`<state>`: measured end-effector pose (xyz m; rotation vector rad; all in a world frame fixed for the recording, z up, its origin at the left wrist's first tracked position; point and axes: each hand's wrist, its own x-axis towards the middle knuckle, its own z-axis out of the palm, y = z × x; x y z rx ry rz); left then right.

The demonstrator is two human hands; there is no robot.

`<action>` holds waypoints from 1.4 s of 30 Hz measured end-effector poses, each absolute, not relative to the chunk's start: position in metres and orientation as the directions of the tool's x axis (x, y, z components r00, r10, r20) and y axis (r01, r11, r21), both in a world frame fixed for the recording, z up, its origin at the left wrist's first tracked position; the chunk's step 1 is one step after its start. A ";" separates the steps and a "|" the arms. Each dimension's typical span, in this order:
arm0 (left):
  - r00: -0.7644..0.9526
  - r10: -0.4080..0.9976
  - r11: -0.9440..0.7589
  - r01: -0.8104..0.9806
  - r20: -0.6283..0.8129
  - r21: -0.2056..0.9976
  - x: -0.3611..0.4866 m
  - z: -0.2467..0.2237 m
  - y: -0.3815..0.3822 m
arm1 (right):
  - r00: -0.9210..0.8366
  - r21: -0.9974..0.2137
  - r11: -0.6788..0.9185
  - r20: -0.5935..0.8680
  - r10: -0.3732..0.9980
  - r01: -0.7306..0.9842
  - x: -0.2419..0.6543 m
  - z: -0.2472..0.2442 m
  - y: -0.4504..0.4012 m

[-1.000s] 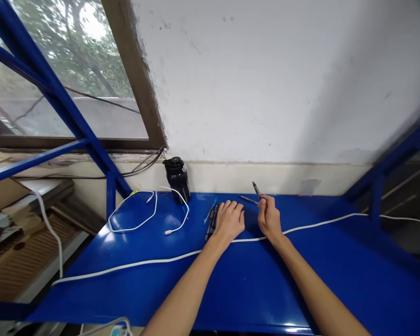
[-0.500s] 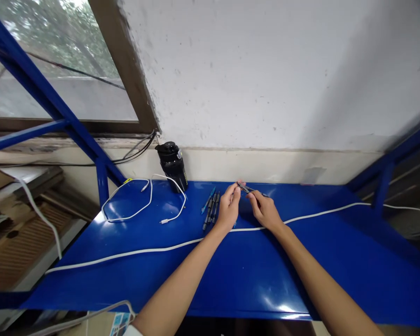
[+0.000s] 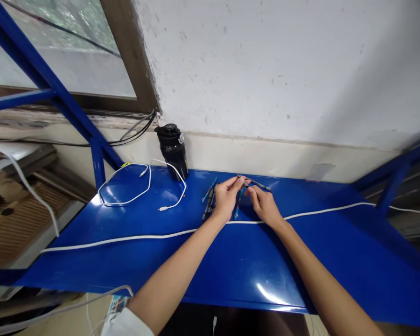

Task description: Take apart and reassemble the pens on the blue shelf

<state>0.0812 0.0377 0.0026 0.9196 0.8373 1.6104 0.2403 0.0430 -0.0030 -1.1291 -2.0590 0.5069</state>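
My left hand (image 3: 226, 199) is closed, thumb and fingertips pinching a slim dark pen (image 3: 245, 183) above the blue table. Close on its right, my right hand (image 3: 265, 204) also has its fingers closed at the pen's lower end. The fingers cover much of it. Just behind the right hand a dark pen-like length (image 3: 261, 185) sticks out; whether it is held or lies on the table I cannot tell. A blue pen (image 3: 237, 210) lies between my hands. Left of my left hand several dark pens (image 3: 210, 203) and a blue pen (image 3: 210, 189) lie together, partly hidden.
A black bottle (image 3: 174, 151) stands upright near the wall. Left of it a white charging cable (image 3: 149, 186) lies in loops. One long white cord (image 3: 136, 238) crosses the blue table (image 3: 245, 270) under my forearms. Blue frame bars (image 3: 66, 109) rise at both sides.
The camera view has tilted and shifted slightly. My hands have come closer together at the pen. The blue pen between them now shows more.
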 end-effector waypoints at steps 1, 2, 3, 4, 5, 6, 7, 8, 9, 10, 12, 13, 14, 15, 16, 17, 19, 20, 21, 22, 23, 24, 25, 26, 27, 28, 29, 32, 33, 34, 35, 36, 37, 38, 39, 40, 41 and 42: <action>-0.163 0.975 -0.206 -0.429 0.148 0.879 0.081 0.002 0.038 | -0.354 -0.644 0.530 0.395 0.848 0.551 0.239 -0.002 0.042; -0.172 0.974 -0.209 -0.417 0.149 0.885 0.080 0.002 0.038 | -0.353 -0.656 0.522 0.385 0.853 0.546 0.237 -0.001 0.041; -0.178 0.972 -0.212 -0.403 0.151 0.890 0.080 0.002 0.037 | -0.352 -0.664 0.514 0.376 0.857 0.542 0.236 0.000 0.041; -0.182 0.971 -0.216 -0.389 0.155 0.896 0.080 0.002 0.037 | -0.350 -0.672 0.507 0.369 0.861 0.540 0.236 0.000 0.040; -0.188 0.969 -0.220 -0.376 0.158 0.900 0.079 0.001 0.037 | -0.350 -0.677 0.502 0.362 0.864 0.538 0.235 0.000 0.040; -0.192 0.968 -0.223 -0.365 0.161 0.904 0.079 0.001 0.037 | -0.351 -0.680 0.500 0.360 0.865 0.536 0.235 0.001 0.039; -0.197 0.967 -0.225 -0.358 0.163 0.906 0.079 0.001 0.036 | -0.352 -0.680 0.502 0.361 0.864 0.535 0.235 0.000 0.039; -0.205 0.965 -0.226 -0.356 0.160 0.907 0.079 0.000 0.036 | -0.356 -0.677 0.508 0.365 0.860 0.533 0.235 0.000 0.039; -0.215 0.964 -0.225 -0.358 0.154 0.906 0.079 0.000 0.036 | -0.361 -0.671 0.518 0.373 0.854 0.531 0.235 -0.001 0.040; -0.227 0.962 -0.225 -0.361 0.148 0.905 0.079 0.000 0.037 | -0.367 -0.661 0.531 0.385 0.847 0.530 0.235 -0.002 0.040; -0.252 0.958 -0.224 -0.367 0.135 0.903 0.079 -0.001 0.039 | -0.378 -0.636 0.559 0.412 0.829 0.532 0.236 -0.004 0.042; -0.262 0.957 -0.220 -0.373 0.126 0.901 0.079 -0.001 0.040 | -0.383 -0.621 0.571 0.424 0.821 0.537 0.237 -0.006 0.043; -0.271 0.956 -0.216 -0.380 0.115 0.900 0.079 -0.001 0.041 | -0.387 -0.607 0.581 0.434 0.814 0.542 0.238 -0.008 0.043; -0.282 0.954 -0.212 -0.391 0.103 0.896 0.079 -0.002 0.042 | -0.390 -0.593 0.589 0.442 0.808 0.549 0.238 -0.009 0.044; -0.294 0.951 -0.212 -0.407 0.092 0.889 0.079 -0.001 0.042 | -0.391 -0.582 0.594 0.448 0.804 0.555 0.239 -0.011 0.045; -0.302 0.950 -0.215 -0.428 0.085 0.878 0.079 -0.001 0.043 | -0.387 -0.574 0.595 0.453 0.803 0.562 0.239 -0.012 0.046; -0.272 0.957 -0.222 -0.477 0.097 0.851 0.079 0.001 0.041 | -0.363 -0.568 0.586 0.464 0.808 0.578 0.240 -0.012 0.046; -0.232 0.966 -0.220 -0.501 0.115 0.837 0.080 0.002 0.040 | -0.346 -0.570 0.577 0.468 0.813 0.585 0.240 -0.011 0.046; -0.182 0.974 -0.214 -0.523 0.137 0.825 0.080 0.003 0.039 | -0.331 -0.573 0.567 0.469 0.819 0.592 0.240 -0.010 0.046; -0.135 0.978 -0.208 -0.537 0.160 0.818 0.080 0.004 0.037 | -0.319 -0.576 0.558 0.468 0.824 0.597 0.240 -0.008 0.045; -0.102 0.978 -0.206 -0.543 0.180 0.814 0.080 0.004 0.036 | -0.313 -0.578 0.553 0.466 0.827 0.600 0.240 -0.007 0.044; -0.085 0.977 -0.208 -0.543 0.193 0.814 0.081 0.004 0.035 | -0.311 -0.580 0.551 0.466 0.828 0.600 0.240 -0.005 0.044; -0.089 0.976 -0.214 -0.539 0.198 0.815 0.081 0.004 0.035 | -0.311 -0.580 0.553 0.468 0.827 0.598 0.240 -0.004 0.043; -0.104 0.975 -0.220 -0.535 0.195 0.816 0.081 0.004 0.035 | -0.314 -0.578 0.558 0.472 0.824 0.595 0.240 -0.003 0.043; -0.125 0.975 -0.224 -0.531 0.186 0.817 0.081 0.003 0.036 | -0.321 -0.574 0.567 0.477 0.818 0.590 0.240 -0.003 0.044; -0.148 0.974 -0.227 -0.529 0.174 0.818 0.081 0.002 0.037 | -0.331 -0.570 0.578 0.482 0.811 0.585 0.240 -0.003 0.044; -0.171 0.972 -0.228 -0.528 0.161 0.818 0.082 0.001 0.038 | -0.343 -0.565 0.587 0.484 0.805 0.579 0.240 -0.005 0.046; -0.200 0.970 -0.222 -0.522 0.135 0.823 0.082 -0.002 0.041 | -0.366 -0.572 0.601 0.480 0.797 0.558 0.241 -0.010 0.049; -0.192 0.971 -0.220 -0.514 0.139 0.829 0.082 -0.003 0.041 | -0.357 -0.591 0.595 0.479 0.802 0.544 0.241 -0.012 0.049; -0.179 0.972 -0.221 -0.503 0.150 0.835 0.082 -0.003 0.041 | -0.344 -0.615 0.585 0.474 0.810 0.529 0.241 -0.013 0.050; -0.162 0.973 -0.225 -0.491 0.166 0.842 0.082 -0.004 0.041 | -0.327 -0.640 0.568 0.466 0.822 0.516 0.240 -0.013 0.049; -0.147 0.972 -0.232 -0.479 0.183 0.847 0.083 -0.004 0.040 | -0.309 -0.661 0.551 0.457 0.834 0.510 0.240 -0.013 0.048; -0.137 0.970 -0.240 -0.467 0.199 0.851 0.083 -0.004 0.040 | -0.292 -0.673 0.533 0.447 0.845 0.512 0.240 -0.011 0.047; -0.135 0.968 -0.249 -0.459 0.210 0.853 0.084 -0.003 0.039 | -0.284 -0.674 0.520 0.438 0.853 0.524 0.239 -0.010 0.046; -0.140 0.966 -0.256 -0.455 0.216 0.853 0.084 -0.003 0.038 | -0.284 -0.666 0.514 0.431 0.857 0.541 0.239 -0.008 0.045; -0.147 0.965 -0.259 -0.455 0.215 0.852 0.084 -0.002 0.038 | -0.291 -0.651 0.515 0.428 0.856 0.557 0.239 -0.006 0.044; -0.154 0.966 -0.257 -0.457 0.209 0.851 0.085 -0.002 0.038 | -0.306 -0.634 0.525 0.429 0.850 0.569 0.239 -0.005 0.044; -0.161 0.967 -0.253 -0.461 0.200 0.850 0.085 -0.002 0.038 | -0.326 -0.616 0.538 0.431 0.841 0.575 0.238 -0.004 0.044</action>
